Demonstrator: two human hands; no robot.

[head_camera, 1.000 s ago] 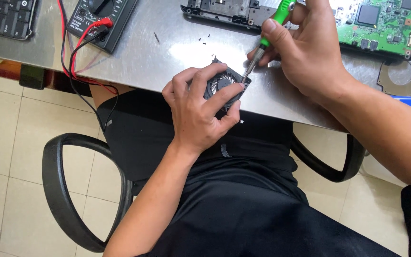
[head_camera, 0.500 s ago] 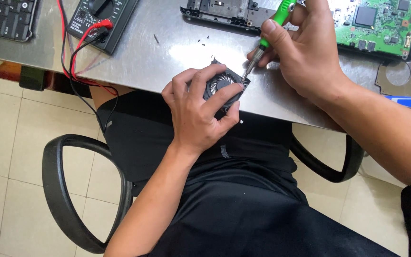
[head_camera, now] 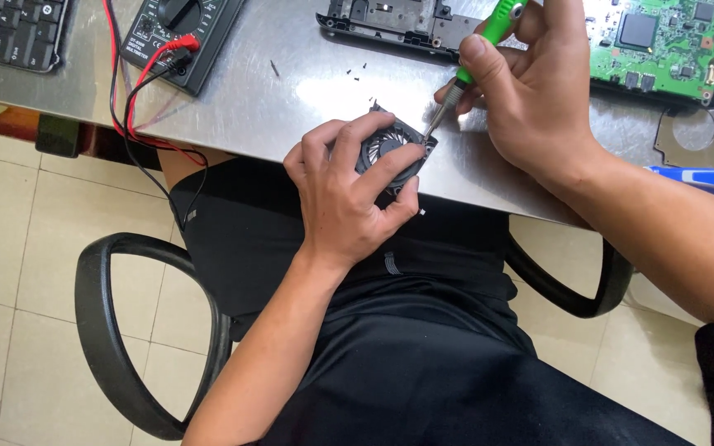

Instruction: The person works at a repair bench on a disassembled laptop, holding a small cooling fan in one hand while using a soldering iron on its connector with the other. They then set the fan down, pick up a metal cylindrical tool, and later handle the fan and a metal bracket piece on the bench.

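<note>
Fan (head_camera: 390, 153) pinned by left hand (head_camera: 349, 198); right hand's (head_camera: 530, 91) screwdriver (head_camera: 473, 58) apparently touches it.

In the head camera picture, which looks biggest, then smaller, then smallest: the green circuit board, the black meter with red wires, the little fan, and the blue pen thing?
1. Green circuit board, though the frame cuts it off.
2. Black meter, also cut off at the top, so its place against the board is unsure.
3. Fan, partly covered by the left hand.
4. Blue pen-like tool.

Steel table (head_camera: 291, 99): multimeter (head_camera: 179, 37), keyboard (head_camera: 10, 33), circuit board (head_camera: 663, 41), fan (head_camera: 390, 153).
</note>
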